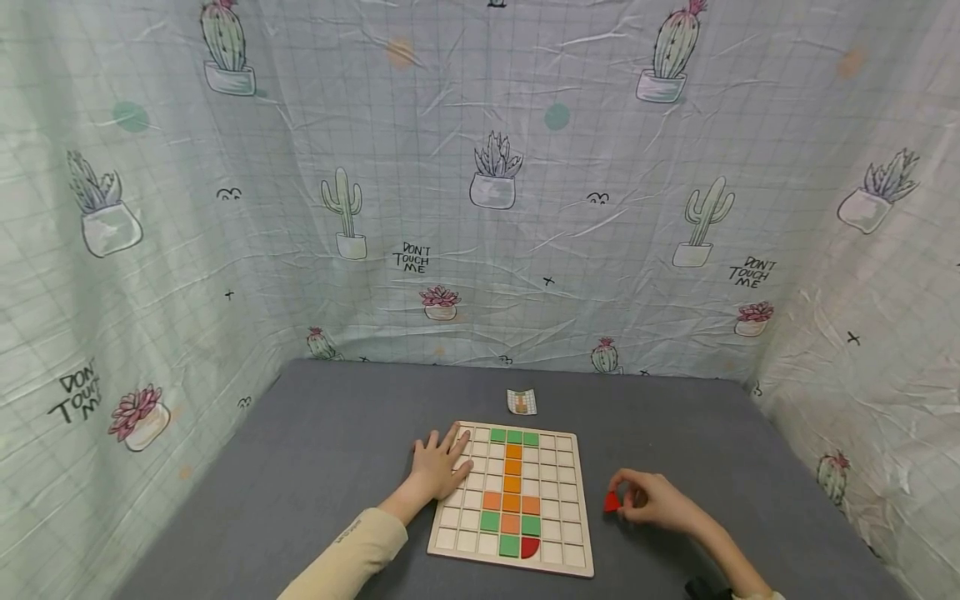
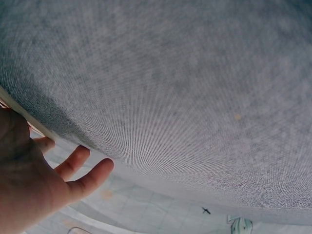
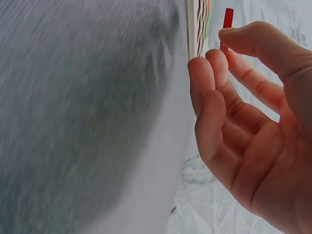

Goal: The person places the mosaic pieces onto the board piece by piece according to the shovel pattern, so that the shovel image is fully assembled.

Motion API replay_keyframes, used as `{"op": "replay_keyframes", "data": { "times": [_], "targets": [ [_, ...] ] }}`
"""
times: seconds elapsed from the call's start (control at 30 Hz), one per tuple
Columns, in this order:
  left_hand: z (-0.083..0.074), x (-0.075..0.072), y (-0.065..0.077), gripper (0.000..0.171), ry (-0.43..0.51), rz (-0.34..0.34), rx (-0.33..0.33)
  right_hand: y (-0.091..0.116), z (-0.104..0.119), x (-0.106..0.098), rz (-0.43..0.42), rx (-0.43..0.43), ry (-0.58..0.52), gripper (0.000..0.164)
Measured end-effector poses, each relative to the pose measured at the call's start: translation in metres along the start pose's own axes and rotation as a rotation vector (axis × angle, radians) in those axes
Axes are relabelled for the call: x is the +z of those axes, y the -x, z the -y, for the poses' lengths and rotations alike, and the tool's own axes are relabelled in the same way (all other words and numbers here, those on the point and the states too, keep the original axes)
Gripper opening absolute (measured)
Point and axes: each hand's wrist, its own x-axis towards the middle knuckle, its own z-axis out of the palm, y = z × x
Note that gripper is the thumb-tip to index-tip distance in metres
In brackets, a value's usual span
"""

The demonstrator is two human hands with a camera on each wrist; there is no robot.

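Note:
A pale wooden grid board (image 1: 558, 483) lies on the grey table. Green, orange and salmon square tiles fill some of its cells, with a dark red quarter-round tile (image 1: 529, 547) in the bottom row. My left hand (image 1: 437, 467) rests with spread fingers on the board's left edge; the left wrist view shows some of its fingers (image 2: 92, 178) reaching past that edge. To the right of the board, my right hand (image 1: 654, 500) pinches a small flat red tile (image 3: 227, 18) between thumb and fingers. In the head view this red piece is partly covered by the fingers.
Behind the board lies a small printed card (image 1: 521, 402) with a grid pattern. The grey table (image 1: 360, 425) is bounded at the back and sides by a hanging cactus-print cloth (image 1: 495, 275). A dark band (image 1: 707, 588) sits by the right wrist.

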Motion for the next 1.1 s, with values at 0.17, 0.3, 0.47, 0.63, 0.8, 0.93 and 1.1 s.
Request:
{"op": "replay_keyframes", "data": {
  "times": [0.17, 0.3, 0.47, 0.63, 0.8, 0.93, 1.1],
  "targets": [
    [0.001, 0.001, 0.000, 0.055, -0.002, -0.003, 0.005, -0.011, 0.009, 0.009, 0.045, -0.066, 0.004, 0.021],
    [0.001, 0.002, 0.000, 0.055, 0.002, -0.007, 0.011, -0.021, 0.017, 0.018, 0.102, -0.083, 0.009, 0.021],
    [0.001, 0.002, 0.000, 0.055, -0.002, -0.010, 0.014, -0.034, 0.029, 0.029, 0.157, -0.117, 0.048, 0.021],
    [0.001, 0.001, 0.000, 0.055, -0.007, -0.008, 0.018, -0.045, 0.044, 0.039, 0.222, -0.161, 0.077, 0.022],
    [0.000, -0.001, 0.000, 0.054, -0.015, -0.013, 0.012, -0.058, 0.057, 0.049, 0.289, -0.210, 0.125, 0.021],
    [0.000, 0.001, 0.000, 0.054, -0.018, -0.013, 0.011, -0.068, 0.068, 0.057, 0.326, -0.246, 0.159, 0.019],
    [0.000, 0.003, 0.000, 0.054, -0.015, -0.023, 0.011, -0.081, 0.079, 0.067, 0.368, -0.281, 0.216, 0.019]
  ]
}}
